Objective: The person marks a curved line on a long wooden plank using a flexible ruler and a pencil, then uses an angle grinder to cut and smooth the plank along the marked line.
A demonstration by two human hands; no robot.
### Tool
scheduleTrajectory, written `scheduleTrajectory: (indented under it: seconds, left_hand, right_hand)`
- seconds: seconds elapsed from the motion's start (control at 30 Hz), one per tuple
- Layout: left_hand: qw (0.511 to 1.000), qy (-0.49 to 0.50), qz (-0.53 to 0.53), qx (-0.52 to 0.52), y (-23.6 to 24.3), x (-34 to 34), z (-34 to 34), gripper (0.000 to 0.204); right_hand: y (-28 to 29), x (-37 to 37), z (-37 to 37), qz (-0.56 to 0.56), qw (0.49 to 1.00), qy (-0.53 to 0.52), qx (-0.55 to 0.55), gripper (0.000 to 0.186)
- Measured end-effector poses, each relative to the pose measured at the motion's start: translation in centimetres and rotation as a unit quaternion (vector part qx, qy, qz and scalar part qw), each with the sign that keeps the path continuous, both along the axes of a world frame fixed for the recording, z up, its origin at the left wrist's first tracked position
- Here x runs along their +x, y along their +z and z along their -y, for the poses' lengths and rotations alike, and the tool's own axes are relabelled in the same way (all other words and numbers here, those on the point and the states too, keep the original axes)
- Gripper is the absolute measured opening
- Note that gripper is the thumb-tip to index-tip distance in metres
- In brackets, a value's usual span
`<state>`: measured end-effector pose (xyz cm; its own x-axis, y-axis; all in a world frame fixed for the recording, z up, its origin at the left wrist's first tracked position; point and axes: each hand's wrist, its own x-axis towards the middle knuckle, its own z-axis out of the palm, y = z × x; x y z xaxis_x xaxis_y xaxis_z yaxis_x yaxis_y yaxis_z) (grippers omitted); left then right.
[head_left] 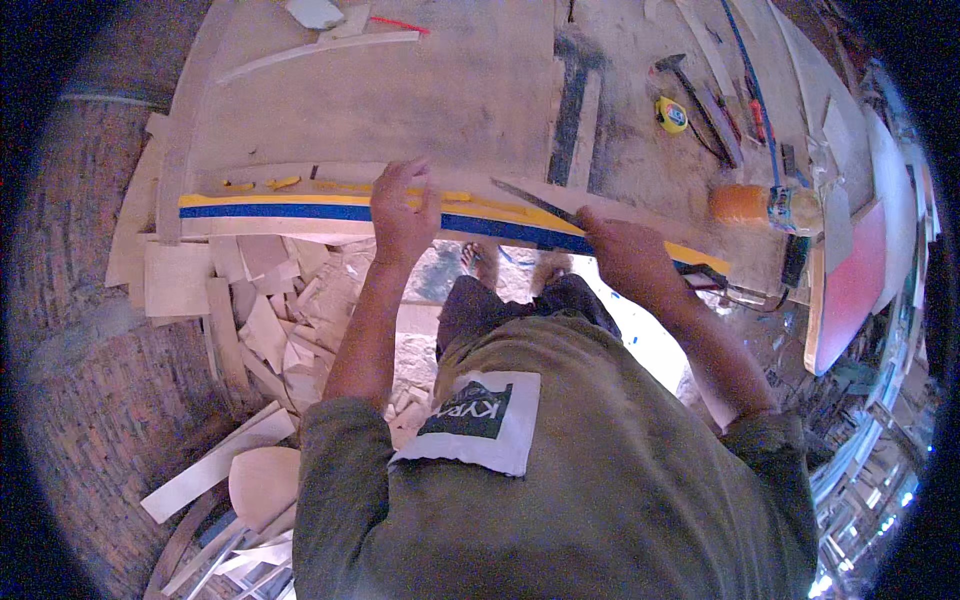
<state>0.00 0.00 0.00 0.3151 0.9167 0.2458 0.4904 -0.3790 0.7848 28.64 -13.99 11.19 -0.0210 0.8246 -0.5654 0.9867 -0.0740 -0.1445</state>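
A long strip with yellow and blue bands runs along the near edge of the worktable. My left hand is over its left-middle part, fingers loosely curved and slightly apart, with nothing visible in them. My right hand is closed around the near end of a thin dark blade. The blade tapers toward the left and lies across the yellow band; its handle is hidden in my grip, so its exact kind does not show. Small yellow scraps lie behind the strip.
The worktable carries a hammer, a yellow tape measure and an orange-filled bottle at the right. A thin curved wooden piece lies far left. Wood offcuts are heaped below left, beside a brick wall.
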Motion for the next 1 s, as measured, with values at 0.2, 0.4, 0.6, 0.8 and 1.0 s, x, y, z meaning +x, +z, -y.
scheduleTrajectory:
  seconds: [0.2, 0.4, 0.6, 0.8, 1.0]
  left_hand:
    - [0.984, -0.116, -0.032, 0.131, -0.3, 3.7, 1.3, 0.035]
    - [0.971, -0.233, -0.015, 0.042, -1.3, 5.0, 1.9, 0.027]
    - [0.967, -0.254, -0.022, 0.0, -2.8, 4.7, 1.4, 0.019]
    - [0.959, -0.272, -0.071, 0.02, -2.5, 4.8, 1.1, 0.02]
    - [0.964, -0.252, -0.084, 0.019, -2.5, 5.1, 1.2, 0.022]
  right_hand:
    - [-1.6, -1.9, -1.6, 0.02, 0.99, 0.112, 0.087, 0.037]
    - [-2.2, -1.2, -1.6, 0.014, 0.994, 0.104, 0.043, 0.031]
    - [-3.2, -0.9, -1.5, -0.005, 0.988, 0.121, 0.094, 0.024]
    - [-4.8, -1.0, -1.9, 0.012, 0.99, 0.13, 0.048, 0.027]
    - [-6.8, -0.4, -0.8, 0.005, 0.989, 0.111, 0.1, 0.027]
